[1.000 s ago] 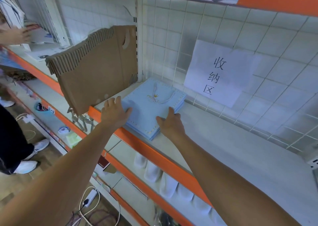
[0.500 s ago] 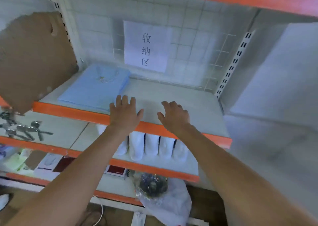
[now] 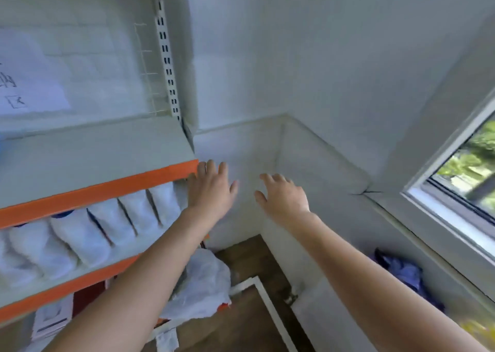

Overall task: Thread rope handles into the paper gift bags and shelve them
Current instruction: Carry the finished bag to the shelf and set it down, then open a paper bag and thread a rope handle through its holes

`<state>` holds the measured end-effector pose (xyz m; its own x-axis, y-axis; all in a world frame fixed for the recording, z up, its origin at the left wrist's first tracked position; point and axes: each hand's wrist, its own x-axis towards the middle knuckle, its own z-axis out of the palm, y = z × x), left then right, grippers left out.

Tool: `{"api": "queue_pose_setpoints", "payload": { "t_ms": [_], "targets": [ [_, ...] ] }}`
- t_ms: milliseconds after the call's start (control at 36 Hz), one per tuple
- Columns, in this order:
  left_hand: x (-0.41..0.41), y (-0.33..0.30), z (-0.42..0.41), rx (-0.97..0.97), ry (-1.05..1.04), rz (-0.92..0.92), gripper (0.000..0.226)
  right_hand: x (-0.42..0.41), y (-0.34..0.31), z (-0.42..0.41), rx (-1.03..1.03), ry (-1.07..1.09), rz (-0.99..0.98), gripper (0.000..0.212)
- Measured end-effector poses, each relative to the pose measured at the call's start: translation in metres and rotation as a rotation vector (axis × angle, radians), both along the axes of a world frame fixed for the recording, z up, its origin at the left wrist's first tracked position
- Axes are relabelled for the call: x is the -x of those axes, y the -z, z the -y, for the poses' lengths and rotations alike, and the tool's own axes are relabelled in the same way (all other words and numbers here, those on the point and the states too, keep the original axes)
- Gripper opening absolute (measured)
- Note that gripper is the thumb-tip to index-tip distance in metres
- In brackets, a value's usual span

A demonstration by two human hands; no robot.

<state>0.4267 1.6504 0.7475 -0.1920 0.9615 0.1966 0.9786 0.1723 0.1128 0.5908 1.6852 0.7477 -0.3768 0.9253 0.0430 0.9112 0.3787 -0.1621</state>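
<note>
Clearly, at the far left, a paper sign (image 3: 32,83) was fixed to the wire back of the shelving, probably to mark what the orange-edged shelf (image 3: 101,188) under it was for. Only a sliver of blue showed at the left edge of that shelf; whether it belonged to the paper gift bags could not be told, and no bag or rope handle was otherwise in view. On the tier below stood a row of white folded items (image 3: 88,233), packed on edge, likely to save room. Next came the left hand (image 3: 210,190), palm down, fingers straight and spread, holding nothing, its fingertips at the shelf's right-hand corner; contact could not be confirmed. Apart from it, over the white wall corner, the right hand (image 3: 284,198) hung equally empty, fingers loosely bent. Both forearms reached forward, roughly parallel. Farthest right sat a window (image 3: 466,169).
</note>
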Motion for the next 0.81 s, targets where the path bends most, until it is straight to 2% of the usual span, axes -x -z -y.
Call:
{"api": "queue_pose_setpoints", "payload": {
  "t_ms": [167,389,556,806],
  "targets": [
    [-0.128,-0.001,0.005,0.028,0.178,-0.016,0.055,-0.131,0.007,0.04,-0.004,0.161,0.028,0.042],
    [-0.301,0.013,0.057,0.043,0.411,0.047,0.057,-0.296,0.016,0.134,-0.047,0.354,0.035,0.039],
    [-0.39,0.012,0.103,0.019,0.574,0.104,0.053,-0.374,0.016,0.206,-0.06,0.468,0.034,0.043],
    [-0.506,0.008,0.16,-0.05,1.0,0.009,0.05,-0.453,0.01,0.301,-0.047,0.709,0.028,0.046]
  ]
}}
